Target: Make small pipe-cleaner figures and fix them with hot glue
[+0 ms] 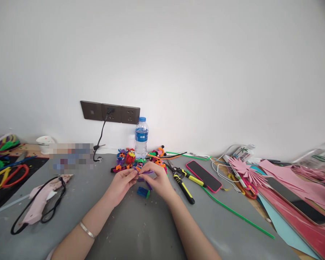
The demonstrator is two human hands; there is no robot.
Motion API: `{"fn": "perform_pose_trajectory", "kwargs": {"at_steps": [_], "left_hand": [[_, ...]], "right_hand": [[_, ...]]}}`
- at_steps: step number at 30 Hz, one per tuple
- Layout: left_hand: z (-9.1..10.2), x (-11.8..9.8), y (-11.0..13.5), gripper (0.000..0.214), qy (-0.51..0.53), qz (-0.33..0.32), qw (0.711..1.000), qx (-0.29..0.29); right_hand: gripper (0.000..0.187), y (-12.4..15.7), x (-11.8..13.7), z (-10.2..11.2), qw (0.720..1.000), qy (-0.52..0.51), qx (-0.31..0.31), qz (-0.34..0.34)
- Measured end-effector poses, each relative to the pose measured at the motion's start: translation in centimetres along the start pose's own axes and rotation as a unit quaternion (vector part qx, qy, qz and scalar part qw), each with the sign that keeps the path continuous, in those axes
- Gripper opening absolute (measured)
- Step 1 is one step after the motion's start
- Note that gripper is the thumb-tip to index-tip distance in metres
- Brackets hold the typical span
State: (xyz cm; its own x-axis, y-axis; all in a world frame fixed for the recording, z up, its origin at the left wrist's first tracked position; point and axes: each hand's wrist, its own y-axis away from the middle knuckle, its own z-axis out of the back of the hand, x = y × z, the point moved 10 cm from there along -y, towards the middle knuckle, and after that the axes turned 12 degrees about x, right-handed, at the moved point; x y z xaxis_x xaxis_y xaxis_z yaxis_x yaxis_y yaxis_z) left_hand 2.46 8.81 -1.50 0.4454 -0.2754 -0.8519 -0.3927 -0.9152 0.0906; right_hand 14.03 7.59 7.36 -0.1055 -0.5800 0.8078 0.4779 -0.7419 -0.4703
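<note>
My left hand (123,183) and my right hand (158,180) meet over the grey table, fingers pinched together on a purple pipe cleaner (144,176) held between them. A loose end of it hangs down toward a small blue and green object (143,192) lying just under my hands. Behind my fingers stands a row of small colourful pipe-cleaner figures (130,158). A silver bracelet (87,230) circles my left wrist.
A water bottle (141,137) stands by the wall under a socket strip (110,112). Yellow-handled cutters (182,182), a pink-cased phone (203,176) and a long green pipe cleaner (238,215) lie right. A pink glue gun (39,200) lies left; pink paper (281,173) far right.
</note>
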Motion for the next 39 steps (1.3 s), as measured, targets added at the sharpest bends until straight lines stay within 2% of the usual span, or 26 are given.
{"fn": "perform_pose_trajectory", "kwargs": {"at_steps": [5, 10, 15, 23, 29, 39], "left_hand": [[-2.0, 0.0, 0.3, 0.03, -0.046, 0.026, 0.995, 0.08], [-3.8, 0.5, 1.1, 0.03, -0.105, 0.055, 0.982, 0.149], [-5.4, 0.9, 1.8, 0.03, -0.133, 0.079, 0.965, 0.211], [-4.6, 0.8, 1.3, 0.034, -0.128, 0.058, 0.975, 0.173], [-4.0, 1.2, 1.2, 0.03, -0.131, 0.072, 0.977, 0.153], [-3.9, 0.5, 1.2, 0.033, -0.138, 0.057, 0.981, 0.125]], "right_hand": [[0.014, -0.2, -0.8, 0.0, 0.988, -0.147, 0.05, -0.009], [0.016, 0.3, -1.7, -1.2, 0.951, -0.275, 0.13, -0.056], [0.017, 0.8, -1.4, -2.3, 0.927, -0.317, 0.182, -0.084], [0.014, 0.6, -3.1, -1.1, 0.936, -0.318, 0.107, -0.102], [0.016, 0.5, -3.3, -1.3, 0.94, -0.307, 0.113, -0.095], [0.015, 0.3, -3.5, -0.9, 0.951, -0.287, 0.063, -0.091]]}}
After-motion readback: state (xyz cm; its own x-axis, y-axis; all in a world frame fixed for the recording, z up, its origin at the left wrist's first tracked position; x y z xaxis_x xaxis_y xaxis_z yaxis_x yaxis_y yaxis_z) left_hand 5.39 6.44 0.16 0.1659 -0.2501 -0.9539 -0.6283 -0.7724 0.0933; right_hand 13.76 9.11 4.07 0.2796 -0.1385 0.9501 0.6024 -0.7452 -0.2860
